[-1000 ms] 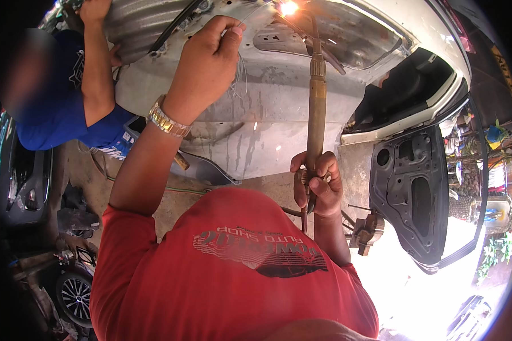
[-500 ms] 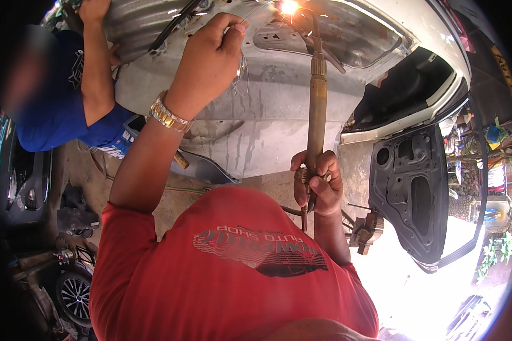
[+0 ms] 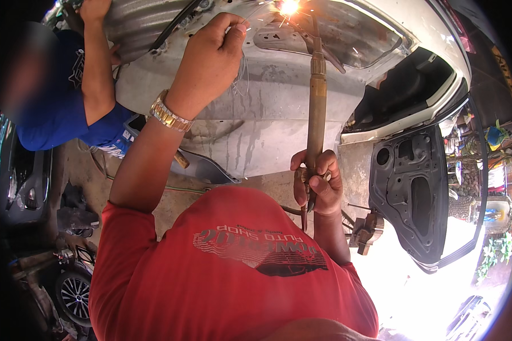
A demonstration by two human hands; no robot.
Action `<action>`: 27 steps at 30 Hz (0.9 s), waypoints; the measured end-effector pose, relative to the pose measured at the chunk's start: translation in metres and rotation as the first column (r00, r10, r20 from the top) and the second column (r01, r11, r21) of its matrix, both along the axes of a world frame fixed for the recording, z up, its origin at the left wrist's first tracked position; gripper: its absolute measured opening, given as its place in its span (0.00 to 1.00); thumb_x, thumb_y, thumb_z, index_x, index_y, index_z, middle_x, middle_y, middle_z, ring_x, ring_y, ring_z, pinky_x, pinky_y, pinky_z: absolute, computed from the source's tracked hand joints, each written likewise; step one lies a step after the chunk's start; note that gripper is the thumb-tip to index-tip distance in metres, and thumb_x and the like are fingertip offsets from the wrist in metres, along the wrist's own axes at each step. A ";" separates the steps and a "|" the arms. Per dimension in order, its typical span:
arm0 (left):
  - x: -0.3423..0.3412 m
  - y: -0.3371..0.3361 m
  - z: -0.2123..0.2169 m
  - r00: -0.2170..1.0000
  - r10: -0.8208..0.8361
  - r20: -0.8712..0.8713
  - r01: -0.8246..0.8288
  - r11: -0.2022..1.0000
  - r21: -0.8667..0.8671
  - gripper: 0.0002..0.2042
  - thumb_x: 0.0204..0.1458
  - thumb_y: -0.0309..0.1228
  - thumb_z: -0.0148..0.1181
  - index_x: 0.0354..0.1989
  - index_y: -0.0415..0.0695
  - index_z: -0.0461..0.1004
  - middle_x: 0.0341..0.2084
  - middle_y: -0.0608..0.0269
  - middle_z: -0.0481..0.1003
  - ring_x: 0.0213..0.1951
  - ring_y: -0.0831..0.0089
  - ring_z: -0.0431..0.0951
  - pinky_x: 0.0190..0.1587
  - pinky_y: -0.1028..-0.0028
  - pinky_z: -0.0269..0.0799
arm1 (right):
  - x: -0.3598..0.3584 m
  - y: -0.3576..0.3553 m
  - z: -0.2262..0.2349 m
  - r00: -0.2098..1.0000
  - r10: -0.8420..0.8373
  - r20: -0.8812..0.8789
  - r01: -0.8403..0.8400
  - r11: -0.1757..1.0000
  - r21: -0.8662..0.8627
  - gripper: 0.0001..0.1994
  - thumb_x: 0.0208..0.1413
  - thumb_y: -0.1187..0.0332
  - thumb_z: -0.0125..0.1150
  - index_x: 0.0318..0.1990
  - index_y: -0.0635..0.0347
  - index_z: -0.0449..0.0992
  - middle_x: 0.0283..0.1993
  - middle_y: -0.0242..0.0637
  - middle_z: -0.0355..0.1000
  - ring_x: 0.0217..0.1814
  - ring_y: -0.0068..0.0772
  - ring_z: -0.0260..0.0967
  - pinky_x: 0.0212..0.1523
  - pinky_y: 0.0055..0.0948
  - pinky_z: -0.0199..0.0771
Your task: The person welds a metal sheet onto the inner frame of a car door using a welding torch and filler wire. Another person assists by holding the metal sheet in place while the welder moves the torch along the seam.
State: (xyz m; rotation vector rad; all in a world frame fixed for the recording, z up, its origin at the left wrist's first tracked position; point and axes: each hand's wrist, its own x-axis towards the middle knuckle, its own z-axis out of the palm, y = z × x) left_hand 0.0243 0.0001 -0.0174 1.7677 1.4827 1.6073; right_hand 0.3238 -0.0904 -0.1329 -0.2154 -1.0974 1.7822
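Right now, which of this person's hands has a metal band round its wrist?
The left hand, pinching thin wire: it wears a silver-and-gold band. The right hand, gripping the brass-coloured torch, shows none.

Lettering [image 3: 261, 243] on red shirt [image 3: 210, 307] (upside down) and blue clothing [image 3: 54, 125]

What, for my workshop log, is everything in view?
Long metal torch: one, brassy, right of centre
Thin metal wire: strands uncountable, silvery, upper centre
Sparking flame: one, orange, top centre
Metal car body: one, pale grey, top
Perforated car door: one, dark grey, right
Spoked wheel: one, black and silver, lower left
Workshop clutter: uncounted, mixed colours, both sides
Co-worker: one, blue shirt, upper left
Printed T-shirt: one, red, bottom
Metal wristwatch: one, silver and gold, left wrist
Left hand: one, bare, on the wire
Right hand: one, bare, on the torch
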 end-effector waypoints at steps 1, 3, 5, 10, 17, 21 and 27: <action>0.000 0.000 0.000 1.000 0.002 -0.010 -0.002 1.000 0.009 0.15 0.73 0.36 0.49 0.55 0.39 0.77 0.15 0.70 0.68 0.16 0.81 0.68 0.23 0.74 0.62 | 0.000 0.000 0.000 1.000 -0.002 0.001 0.002 1.000 0.002 0.11 0.66 0.75 0.61 0.46 0.54 0.63 0.53 0.67 0.68 0.20 0.25 0.72 0.18 0.18 0.73; -0.001 0.001 -0.001 1.000 0.007 -0.030 -0.006 1.000 0.027 0.15 0.73 0.36 0.49 0.55 0.39 0.77 0.15 0.70 0.68 0.16 0.81 0.68 0.23 0.74 0.62 | 0.000 0.000 0.001 1.000 -0.005 0.002 0.005 1.000 0.009 0.11 0.66 0.75 0.61 0.46 0.54 0.63 0.53 0.67 0.68 0.20 0.25 0.72 0.18 0.18 0.72; -0.001 0.001 -0.001 0.999 0.010 -0.037 -0.009 1.000 0.022 0.15 0.73 0.36 0.49 0.55 0.39 0.77 0.15 0.70 0.68 0.16 0.81 0.68 0.23 0.74 0.62 | 0.000 0.000 0.001 1.000 -0.008 0.003 0.008 1.000 0.012 0.11 0.66 0.75 0.61 0.46 0.54 0.62 0.53 0.67 0.68 0.20 0.25 0.72 0.18 0.18 0.72; -0.001 0.001 -0.001 0.998 0.021 -0.057 -0.019 0.999 0.039 0.15 0.74 0.36 0.49 0.54 0.39 0.77 0.15 0.70 0.68 0.16 0.81 0.68 0.23 0.74 0.63 | -0.001 0.000 0.001 1.000 -0.008 -0.003 0.008 1.000 0.014 0.11 0.67 0.75 0.61 0.46 0.55 0.62 0.53 0.67 0.68 0.20 0.24 0.72 0.18 0.18 0.72; 0.000 0.000 0.000 0.999 0.007 -0.031 -0.006 1.000 0.024 0.15 0.73 0.36 0.49 0.54 0.38 0.77 0.14 0.70 0.68 0.16 0.82 0.68 0.23 0.75 0.62 | 0.000 0.002 0.001 1.000 -0.002 0.009 0.001 1.000 0.021 0.11 0.66 0.75 0.60 0.47 0.54 0.62 0.53 0.67 0.68 0.20 0.24 0.71 0.19 0.18 0.73; 0.000 0.004 -0.001 1.000 0.003 -0.021 -0.002 1.000 0.027 0.15 0.73 0.36 0.49 0.54 0.38 0.77 0.14 0.70 0.68 0.16 0.82 0.67 0.23 0.75 0.63 | 0.000 0.001 0.001 1.000 -0.008 0.010 0.008 1.000 0.011 0.11 0.66 0.75 0.60 0.46 0.54 0.62 0.52 0.67 0.68 0.20 0.25 0.71 0.19 0.18 0.73; 0.000 0.006 0.001 1.000 -0.008 -0.014 0.008 1.000 0.016 0.15 0.73 0.36 0.49 0.54 0.37 0.77 0.15 0.70 0.68 0.16 0.82 0.67 0.23 0.75 0.63 | 0.001 0.001 0.002 1.000 -0.015 0.013 0.015 1.000 0.015 0.11 0.66 0.74 0.61 0.46 0.55 0.62 0.52 0.67 0.68 0.20 0.24 0.71 0.18 0.18 0.72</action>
